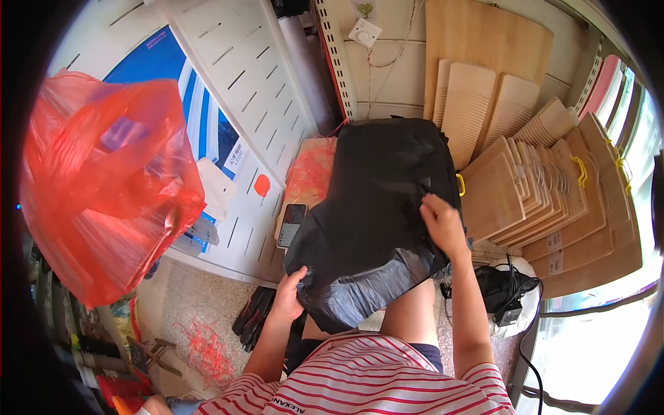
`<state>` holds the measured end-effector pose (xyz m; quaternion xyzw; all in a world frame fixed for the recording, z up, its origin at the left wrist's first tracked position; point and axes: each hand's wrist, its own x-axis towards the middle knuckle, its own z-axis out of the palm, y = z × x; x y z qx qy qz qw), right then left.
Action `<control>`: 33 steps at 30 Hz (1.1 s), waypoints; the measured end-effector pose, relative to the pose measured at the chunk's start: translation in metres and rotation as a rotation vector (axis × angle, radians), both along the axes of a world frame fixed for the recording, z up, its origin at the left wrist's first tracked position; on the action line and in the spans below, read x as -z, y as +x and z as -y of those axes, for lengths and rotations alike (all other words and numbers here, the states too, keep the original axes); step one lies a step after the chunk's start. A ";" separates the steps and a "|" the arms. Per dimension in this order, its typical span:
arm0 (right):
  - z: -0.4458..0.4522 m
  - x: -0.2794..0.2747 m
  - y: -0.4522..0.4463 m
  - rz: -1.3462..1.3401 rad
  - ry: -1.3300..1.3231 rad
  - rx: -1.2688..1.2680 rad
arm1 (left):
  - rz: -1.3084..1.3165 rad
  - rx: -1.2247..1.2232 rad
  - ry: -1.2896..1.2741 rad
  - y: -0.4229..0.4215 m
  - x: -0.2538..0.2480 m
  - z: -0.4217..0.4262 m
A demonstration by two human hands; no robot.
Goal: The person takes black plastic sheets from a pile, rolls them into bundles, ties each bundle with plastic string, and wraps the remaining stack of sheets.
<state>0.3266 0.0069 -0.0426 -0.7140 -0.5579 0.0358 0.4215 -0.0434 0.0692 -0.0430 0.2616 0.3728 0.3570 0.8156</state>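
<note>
A large black plastic bag (380,200) lies spread in front of me, its near part crumpled and shiny over my thighs. My left hand (290,294) is closed on the bag's near left edge, with the thumb on top. At the bag's right side, my right hand (443,220) pinches a fold of the black plastic. What lies beneath the bag is hidden. Just left of the bag, a phone (292,225) with a lit screen rests beside a reddish patterned surface (311,169).
A red plastic bag (111,187) hangs at the left before a white perforated panel (242,83). Wooden boards (553,200) and washboards (467,104) stand at the right. Black cables (512,297) lie near my right arm. Red strands (207,349) are on the floor.
</note>
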 end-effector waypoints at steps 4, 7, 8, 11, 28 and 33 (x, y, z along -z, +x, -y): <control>-0.063 0.011 0.040 -0.777 0.149 0.172 | -0.009 0.052 0.015 -0.004 0.006 0.002; -0.111 0.035 0.066 -1.127 0.114 0.229 | -0.017 0.049 0.035 -0.004 0.006 0.005; -0.124 0.041 0.073 -1.128 0.120 0.224 | -0.015 0.047 0.013 -0.003 0.003 0.005; -0.154 0.040 0.083 -1.175 -0.025 0.345 | -0.070 0.019 0.030 -0.002 0.003 0.006; -0.153 -0.011 0.084 -1.066 -0.062 0.056 | -0.115 0.010 -0.001 -0.004 0.003 0.004; -0.111 0.025 0.102 -0.933 0.026 -0.300 | -0.028 0.004 0.009 -0.007 0.010 0.000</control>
